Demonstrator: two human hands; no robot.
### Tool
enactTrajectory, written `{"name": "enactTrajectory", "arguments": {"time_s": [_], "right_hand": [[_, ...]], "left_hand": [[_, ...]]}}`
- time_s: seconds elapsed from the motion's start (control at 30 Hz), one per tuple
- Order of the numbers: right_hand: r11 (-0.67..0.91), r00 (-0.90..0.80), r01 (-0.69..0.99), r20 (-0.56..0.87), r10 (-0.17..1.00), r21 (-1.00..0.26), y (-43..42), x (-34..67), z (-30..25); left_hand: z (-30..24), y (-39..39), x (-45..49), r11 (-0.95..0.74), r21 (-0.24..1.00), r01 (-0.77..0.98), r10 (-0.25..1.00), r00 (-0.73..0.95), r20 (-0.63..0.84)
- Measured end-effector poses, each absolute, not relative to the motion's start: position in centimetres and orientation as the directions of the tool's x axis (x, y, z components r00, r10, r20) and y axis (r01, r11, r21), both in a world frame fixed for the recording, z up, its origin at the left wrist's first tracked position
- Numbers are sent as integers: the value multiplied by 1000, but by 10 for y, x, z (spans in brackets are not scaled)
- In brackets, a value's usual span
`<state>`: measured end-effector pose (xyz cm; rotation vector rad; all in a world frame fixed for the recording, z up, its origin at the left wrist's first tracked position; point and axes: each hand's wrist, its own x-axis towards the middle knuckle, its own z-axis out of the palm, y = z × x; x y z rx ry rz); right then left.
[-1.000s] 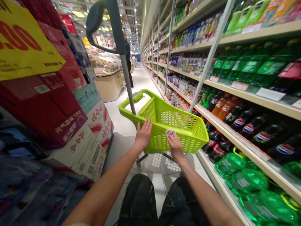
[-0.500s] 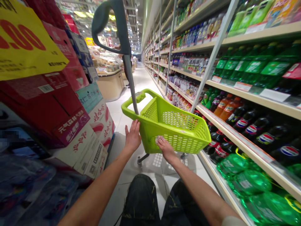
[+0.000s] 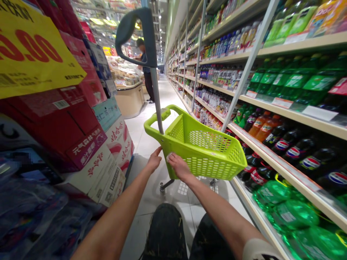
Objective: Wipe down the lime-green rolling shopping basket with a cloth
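A lime-green shopping basket cart (image 3: 217,169) with perforated sides stands on the tiled floor before my knees. Its grey pole leads up to a dark grey loop handle (image 3: 150,39). My right hand (image 3: 180,167) presses a small crumpled whitish wipe (image 3: 170,156) against the basket's near side, close to its left end. My left hand (image 3: 154,161) holds nothing; its index finger reaches out to the basket's left edge below the rim, while the other fingers are partly bent. Whether that fingertip touches the plastic is hard to tell.
Shelves of bottled drinks (image 3: 295,81) line the right side, with large green bottles (image 3: 287,213) at the bottom. Stacked drink cartons (image 3: 94,173) and a yellow price sign (image 3: 35,50) crowd the left. Farther down the aisle, a person (image 3: 148,79) stands beside a display counter (image 3: 130,101).
My right hand has slid the wipe left along the basket's side. My left hand has dropped slightly, its fingers less spread. The person down the aisle has come into clearer view.
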<state>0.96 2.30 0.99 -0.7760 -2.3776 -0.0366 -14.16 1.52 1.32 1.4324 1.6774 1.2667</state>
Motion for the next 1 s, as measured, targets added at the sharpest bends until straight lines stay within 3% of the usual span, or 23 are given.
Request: {"name": "enactTrajectory", "arguments": {"time_s": [0.13,0.33,0.47,0.6,0.8,1.0], "right_hand": [[832,-507,530,726,465,-163,31,-7,49],[828,-588,539,633,503,-157,23,3,24],[810,-488,551,710,507,-200,18,38,12],[756,-330,615,798,504,-223,28,68,17],[682,-480,703,573,664,-202,14,97,-30],[684,-337,688,730,595,-240,19,130,-11]], "left_hand": [[11,13,-148,-20,905,424,962,-238,133],[21,1,-142,14,845,534,944,-285,164],[36,-8,-123,-13,582,813,869,-279,409],[51,-5,-94,-171,268,948,816,-16,578],[53,0,-66,-272,-16,962,826,242,510],[40,3,-42,-275,-93,957,852,288,438]]}}
